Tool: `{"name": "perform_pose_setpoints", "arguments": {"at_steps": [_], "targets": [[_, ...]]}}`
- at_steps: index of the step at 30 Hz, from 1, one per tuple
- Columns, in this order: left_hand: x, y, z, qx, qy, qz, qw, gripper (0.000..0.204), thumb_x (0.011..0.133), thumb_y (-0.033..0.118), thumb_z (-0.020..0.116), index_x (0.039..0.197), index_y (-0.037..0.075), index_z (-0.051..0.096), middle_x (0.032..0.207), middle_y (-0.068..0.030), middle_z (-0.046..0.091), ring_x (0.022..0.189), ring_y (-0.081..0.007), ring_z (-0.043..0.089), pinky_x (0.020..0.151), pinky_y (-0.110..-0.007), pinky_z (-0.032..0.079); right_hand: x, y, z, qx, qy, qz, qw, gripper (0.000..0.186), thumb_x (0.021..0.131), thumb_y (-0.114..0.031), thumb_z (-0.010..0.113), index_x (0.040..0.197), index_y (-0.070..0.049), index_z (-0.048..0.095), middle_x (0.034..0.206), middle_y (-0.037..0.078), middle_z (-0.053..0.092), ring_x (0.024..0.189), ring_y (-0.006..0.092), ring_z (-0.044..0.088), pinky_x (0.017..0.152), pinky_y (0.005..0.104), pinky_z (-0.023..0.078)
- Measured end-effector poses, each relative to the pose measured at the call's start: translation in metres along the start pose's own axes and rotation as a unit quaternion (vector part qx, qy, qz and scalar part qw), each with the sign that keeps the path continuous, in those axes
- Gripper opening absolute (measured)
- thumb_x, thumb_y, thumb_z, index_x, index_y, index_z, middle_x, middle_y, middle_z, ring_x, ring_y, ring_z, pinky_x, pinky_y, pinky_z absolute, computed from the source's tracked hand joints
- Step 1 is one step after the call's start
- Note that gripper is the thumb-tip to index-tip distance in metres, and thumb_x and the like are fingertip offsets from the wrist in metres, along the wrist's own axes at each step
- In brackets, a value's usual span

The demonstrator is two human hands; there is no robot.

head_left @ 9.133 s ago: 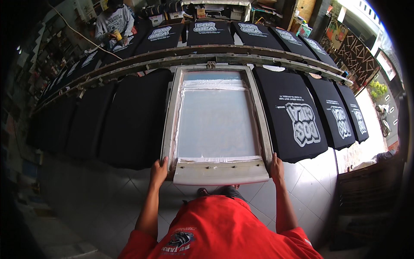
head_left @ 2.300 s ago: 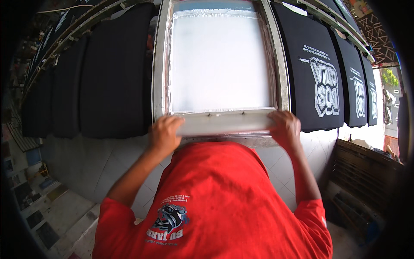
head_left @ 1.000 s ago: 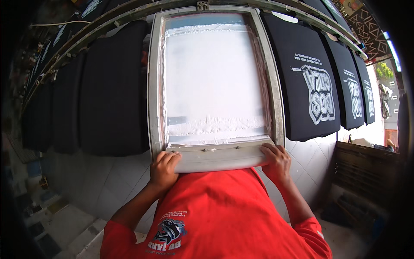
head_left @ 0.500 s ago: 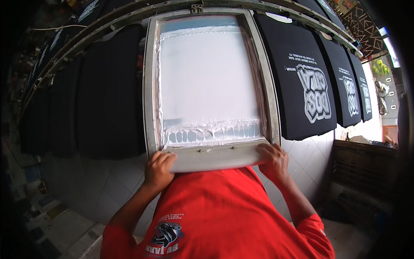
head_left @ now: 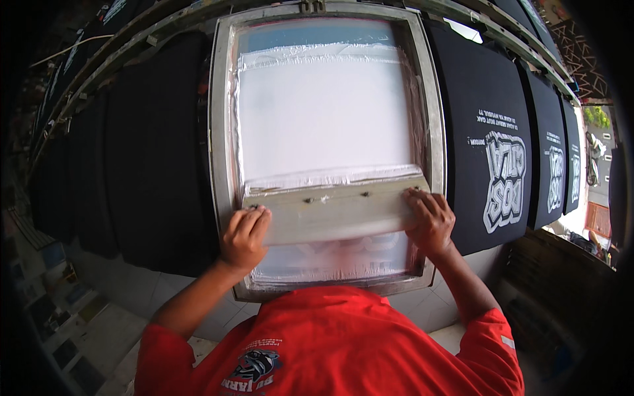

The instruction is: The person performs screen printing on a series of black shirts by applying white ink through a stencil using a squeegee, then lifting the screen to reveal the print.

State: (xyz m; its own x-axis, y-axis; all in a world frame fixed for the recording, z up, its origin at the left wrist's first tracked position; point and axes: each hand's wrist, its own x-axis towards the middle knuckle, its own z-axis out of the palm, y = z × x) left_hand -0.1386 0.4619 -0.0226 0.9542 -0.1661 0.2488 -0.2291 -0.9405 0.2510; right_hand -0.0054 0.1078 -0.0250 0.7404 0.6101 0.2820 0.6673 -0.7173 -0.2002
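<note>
Left grip (head_left: 244,236) and right grip (head_left: 431,221) clasp the squeegee (head_left: 338,216) knuckles-up.

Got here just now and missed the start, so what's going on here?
A person in a red shirt grips a wide, pale squeegee by its ends, left hand and right hand. It spans the lower part of a framed screen coated in white paste, with a ridge along the squeegee's far edge. Black panels on the right carry white prints; dark panels on the left look plain.
</note>
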Motion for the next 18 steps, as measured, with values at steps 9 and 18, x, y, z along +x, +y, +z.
{"name": "perform_pose_setpoints", "arguments": {"at_steps": [9, 18], "targets": [[0.122, -0.097, 0.042, 0.047, 0.039, 0.000, 0.998, 0.045, 0.060, 0.000, 0.071, 0.104, 0.008, 0.070, 0.104, -0.0068, 0.071, 0.095, -0.0292, 0.065, 0.083, -0.038, 0.054, 0.124, 0.067, 0.047, -0.005, 0.039, 0.020, 0.999, 0.045, 0.063, -0.004, 0.075, 0.106, -0.018, 0.069, 0.104, 0.000, 0.070, 0.090, 0.0247, 0.065, 0.072, 0.0355, 0.057], [0.270, -0.158, -0.026, -0.062, -0.113, -0.012, 0.992, 0.056, 0.064, 0.025, 0.084, 0.111, -0.002, 0.069, 0.098, -0.0245, 0.071, 0.093, -0.0357, 0.069, 0.084, -0.039, 0.054, 0.277, 0.115, -0.006, -0.098, -0.243, 0.003, 0.965, 0.037, 0.073, -0.032, 0.075, 0.106, -0.017, 0.073, 0.101, 0.012, 0.072, 0.092, 0.0324, 0.069, 0.079, 0.0425, 0.056]]}}
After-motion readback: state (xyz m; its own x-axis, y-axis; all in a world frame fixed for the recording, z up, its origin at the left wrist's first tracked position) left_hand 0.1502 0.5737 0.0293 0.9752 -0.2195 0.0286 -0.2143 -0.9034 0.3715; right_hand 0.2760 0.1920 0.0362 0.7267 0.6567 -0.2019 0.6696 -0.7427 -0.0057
